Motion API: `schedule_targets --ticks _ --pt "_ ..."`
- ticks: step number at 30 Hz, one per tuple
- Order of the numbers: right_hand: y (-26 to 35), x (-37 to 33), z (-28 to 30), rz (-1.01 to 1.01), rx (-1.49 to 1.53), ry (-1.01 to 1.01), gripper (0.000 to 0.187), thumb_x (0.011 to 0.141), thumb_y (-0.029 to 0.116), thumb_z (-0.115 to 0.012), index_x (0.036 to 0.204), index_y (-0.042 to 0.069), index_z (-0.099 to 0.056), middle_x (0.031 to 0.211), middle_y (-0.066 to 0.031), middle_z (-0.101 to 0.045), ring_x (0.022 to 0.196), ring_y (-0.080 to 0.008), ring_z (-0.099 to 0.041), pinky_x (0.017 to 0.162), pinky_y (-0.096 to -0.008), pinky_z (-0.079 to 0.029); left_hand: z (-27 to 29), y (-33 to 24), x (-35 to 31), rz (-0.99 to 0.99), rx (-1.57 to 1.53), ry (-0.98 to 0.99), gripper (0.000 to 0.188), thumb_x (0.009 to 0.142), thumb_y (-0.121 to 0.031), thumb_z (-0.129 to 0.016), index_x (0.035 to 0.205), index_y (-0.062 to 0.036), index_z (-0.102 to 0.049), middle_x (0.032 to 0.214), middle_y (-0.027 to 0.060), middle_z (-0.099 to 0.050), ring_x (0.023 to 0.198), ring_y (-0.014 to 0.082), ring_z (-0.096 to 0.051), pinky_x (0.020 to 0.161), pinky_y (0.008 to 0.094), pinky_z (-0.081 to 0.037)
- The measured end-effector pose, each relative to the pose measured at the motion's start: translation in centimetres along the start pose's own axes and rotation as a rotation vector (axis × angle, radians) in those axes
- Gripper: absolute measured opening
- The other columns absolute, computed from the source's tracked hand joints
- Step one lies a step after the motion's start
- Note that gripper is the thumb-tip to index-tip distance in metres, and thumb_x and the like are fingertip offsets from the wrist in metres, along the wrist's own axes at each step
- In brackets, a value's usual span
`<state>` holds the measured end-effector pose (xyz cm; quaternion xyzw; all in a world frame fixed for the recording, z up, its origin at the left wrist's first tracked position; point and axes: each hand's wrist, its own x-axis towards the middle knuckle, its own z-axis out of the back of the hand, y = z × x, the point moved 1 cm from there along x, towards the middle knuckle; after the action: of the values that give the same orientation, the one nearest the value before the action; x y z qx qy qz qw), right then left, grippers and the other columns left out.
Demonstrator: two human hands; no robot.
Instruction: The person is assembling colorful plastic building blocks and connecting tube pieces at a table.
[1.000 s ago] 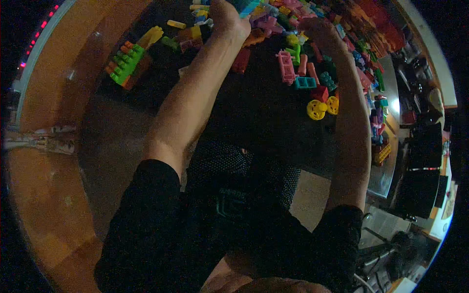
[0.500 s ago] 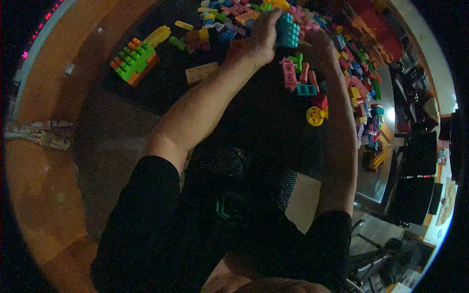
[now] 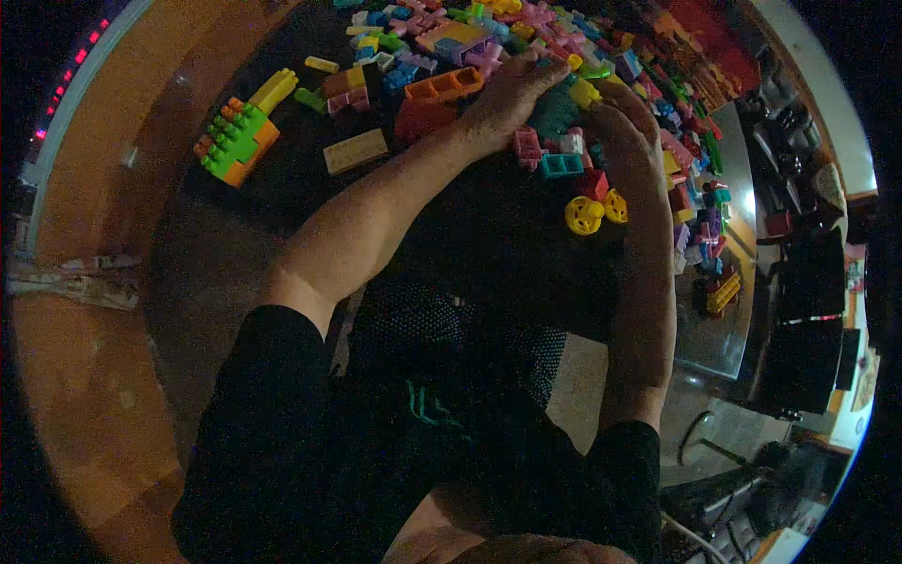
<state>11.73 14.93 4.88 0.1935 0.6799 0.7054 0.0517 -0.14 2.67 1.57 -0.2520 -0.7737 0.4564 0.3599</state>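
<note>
Toy bricks in use, seen from above. The teal block (image 3: 554, 114) is of moulded plastic, box-like, with rows of rounded studs; it lies between the two hands. The left hand (image 3: 512, 101) grasps it from its left side, thumb and fingers hiding part of its outline. The right hand (image 3: 628, 122), at its right, pinches a smooth yellow block (image 3: 584, 93) against or just beside its upper right; whether the two are joined cannot be told.

Nearer the person than the teal block lie a pink brick (image 3: 527, 148), an open-celled teal frame (image 3: 562, 166), a red piece (image 3: 591, 183) and spoked yellow wheels (image 3: 584, 216), occupying the space directly before it. To its left are an orange frame (image 3: 443, 86) with open compartments and, farther off, a flat beige slab (image 3: 357, 152); well apart in that direction stands a studded green-and-orange assembly (image 3: 241, 143). Beyond it spreads a heap of glossy mixed bricks (image 3: 413, 38). The left forearm (image 3: 362, 221) crosses the dark surface below and left of it.
</note>
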Motion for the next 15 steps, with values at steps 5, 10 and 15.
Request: schedule_targets --ticks 5,10,15 --pt "0.5 -0.1 0.4 0.043 -0.272 -0.019 0.032 0.084 0.014 -0.056 0.112 -0.001 -0.056 0.099 -0.0097 -0.062 0.086 -0.0151 -0.06 0.074 -0.0268 -0.048 0.4 -0.3 -0.2 -0.012 0.371 -0.019 0.043 0.085 -0.037 -0.057 0.109 -0.0018 -0.049 0.106 0.013 -0.055 0.096 0.0199 -0.055 0.083 0.0332 -0.044" --pt "0.2 0.3 0.5 0.089 -0.453 -0.026 0.03 0.084 0.014 -0.056 0.111 0.0 -0.057 0.1 -0.0094 -0.063 0.088 -0.0144 -0.06 0.075 -0.0268 -0.048 0.3 -1.0 -1.0 -0.425 0.651 0.0 0.04 0.086 -0.039 -0.055 0.105 -0.0044 -0.05 0.099 0.0113 -0.055 0.094 0.0183 -0.054 0.08 0.0321 -0.043" --pt "0.8 0.0 -0.6 0.087 -0.469 -0.034 0.03 0.08 0.012 -0.062 0.108 0.0 -0.059 0.101 -0.0099 -0.063 0.088 -0.0161 -0.06 0.076 -0.0265 -0.048 -0.2 -0.9 -0.3 -0.185 0.459 0.017 0.036 0.087 -0.038 -0.053 0.103 -0.006 -0.05 0.096 0.0091 -0.055 0.092 0.0163 -0.054 0.079 0.0301 -0.043"
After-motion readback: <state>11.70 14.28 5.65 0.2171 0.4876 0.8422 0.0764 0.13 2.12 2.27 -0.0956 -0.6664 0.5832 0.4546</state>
